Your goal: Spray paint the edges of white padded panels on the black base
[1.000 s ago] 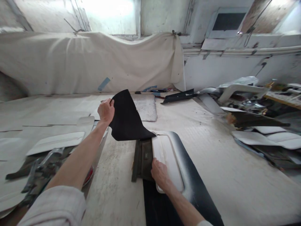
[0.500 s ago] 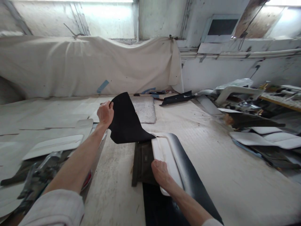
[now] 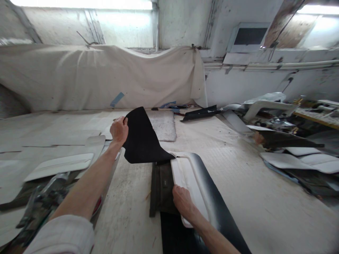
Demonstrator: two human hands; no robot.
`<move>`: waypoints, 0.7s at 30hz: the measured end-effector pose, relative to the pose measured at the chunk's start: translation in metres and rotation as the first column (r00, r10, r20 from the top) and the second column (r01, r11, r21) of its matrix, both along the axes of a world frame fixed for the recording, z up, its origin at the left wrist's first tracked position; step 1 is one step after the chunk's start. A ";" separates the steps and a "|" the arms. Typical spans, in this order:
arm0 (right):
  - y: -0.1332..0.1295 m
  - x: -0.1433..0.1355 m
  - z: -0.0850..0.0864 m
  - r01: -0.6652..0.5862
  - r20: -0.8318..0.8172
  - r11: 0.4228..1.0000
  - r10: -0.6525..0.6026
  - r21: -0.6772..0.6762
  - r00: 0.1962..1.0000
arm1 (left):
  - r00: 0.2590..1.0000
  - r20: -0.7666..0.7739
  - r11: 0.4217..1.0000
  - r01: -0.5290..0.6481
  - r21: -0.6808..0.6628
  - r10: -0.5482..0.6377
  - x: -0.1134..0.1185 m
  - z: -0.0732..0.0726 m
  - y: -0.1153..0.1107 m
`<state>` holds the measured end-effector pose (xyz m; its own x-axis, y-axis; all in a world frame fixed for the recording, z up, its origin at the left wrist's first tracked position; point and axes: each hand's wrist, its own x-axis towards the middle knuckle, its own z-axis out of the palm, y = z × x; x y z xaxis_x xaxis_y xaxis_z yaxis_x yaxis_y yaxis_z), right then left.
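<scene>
My left hand is closed on the upper left edge of a black flexible sheet and holds it raised above the table. The sheet's narrow right end reaches the top corner of a white panel with a raised border. Closed at that panel's left edge is my right hand; its fingertips are partly hidden. A dark brown fabric piece with a small label lies along the panel's left side, against the right hand. Beneath both is a larger black sheet with a pale, whitish area around the panel.
A grey rectangular board and a folded dark piece lie at the back of the table. On the right are stacked white and dark panels near a sewing machine. Metal machinery stands at the left below a white panel.
The view has tilted up slightly, so everything sits a little lower. Both hands keep their holds, and the black sheet has hardly moved relative to the table.
</scene>
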<state>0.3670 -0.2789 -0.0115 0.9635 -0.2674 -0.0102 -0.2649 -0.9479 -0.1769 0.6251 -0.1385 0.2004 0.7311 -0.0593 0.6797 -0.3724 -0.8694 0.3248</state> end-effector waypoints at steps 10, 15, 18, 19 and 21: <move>-0.012 -0.005 -0.012 -0.007 -0.028 0.999 0.008 0.049 1.000 | 0.994 0.006 0.994 0.106 -0.032 -0.106 -0.009 0.008 0.005; -0.026 0.005 -0.016 -0.017 0.047 0.990 0.011 0.141 0.999 | 0.966 -0.029 0.966 0.256 -0.029 -0.256 -0.024 0.016 0.016; -0.028 0.003 -0.025 -0.031 0.093 0.973 0.009 0.231 0.996 | 0.919 -0.105 0.920 0.363 -0.145 -0.379 -0.043 0.020 0.027; -0.028 0.001 -0.027 -0.033 0.117 0.964 0.002 0.264 0.993 | 0.898 -0.129 0.902 0.397 -0.172 -0.420 -0.050 0.020 0.031; -0.026 -0.002 -0.028 -0.037 0.173 0.942 -0.022 0.334 0.985 | 0.854 -0.159 0.866 0.472 -0.167 -0.496 -0.065 0.019 0.040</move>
